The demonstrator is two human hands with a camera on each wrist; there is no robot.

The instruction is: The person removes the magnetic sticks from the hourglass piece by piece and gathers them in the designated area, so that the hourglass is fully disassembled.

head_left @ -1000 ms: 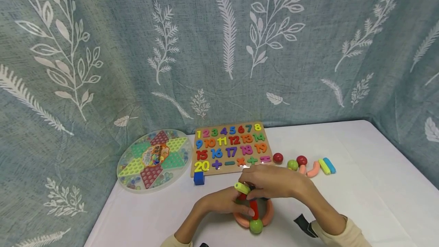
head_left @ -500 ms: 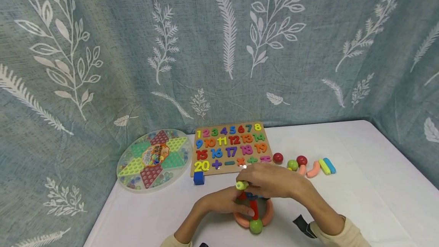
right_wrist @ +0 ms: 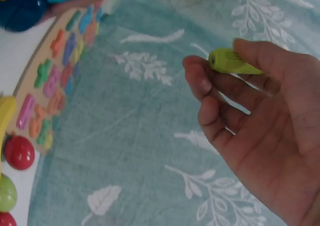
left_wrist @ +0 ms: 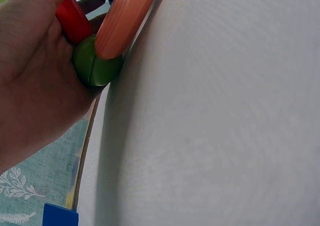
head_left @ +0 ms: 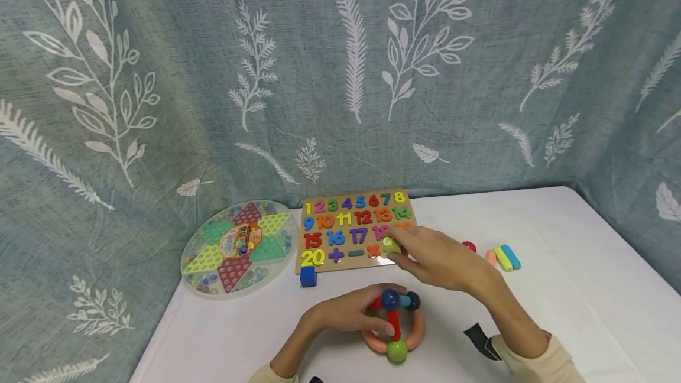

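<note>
My left hand (head_left: 351, 312) grips a small frame of magnetic sticks and balls on the white table. Its curved orange sticks (head_left: 418, 331) meet a green ball (head_left: 396, 350) at the front, and a red stick (head_left: 394, 325) rises to a dark blue ball (head_left: 391, 299). A light blue stick (head_left: 405, 300) links that ball with another dark blue one (head_left: 414, 301). In the left wrist view, a green ball (left_wrist: 92, 63) sits against the palm. Above and behind the frame, my right hand (head_left: 444, 259) pinches a yellow-green magnetic stick (right_wrist: 230, 62) between thumb and fingers, apart from the frame.
Behind the hands lies a wooden number puzzle board (head_left: 351, 253), with a blue cube (head_left: 308, 276) at its near left corner. A round star-patterned marble game board (head_left: 213, 279) is further left. Loose yellow and blue sticks (head_left: 511, 257) and a red ball (head_left: 469, 246) lie right.
My right hand has lifted the yellow-green stick up and away from the frame's top, towards the number board, uncovering the dark blue balls. The left hand stays in place.
</note>
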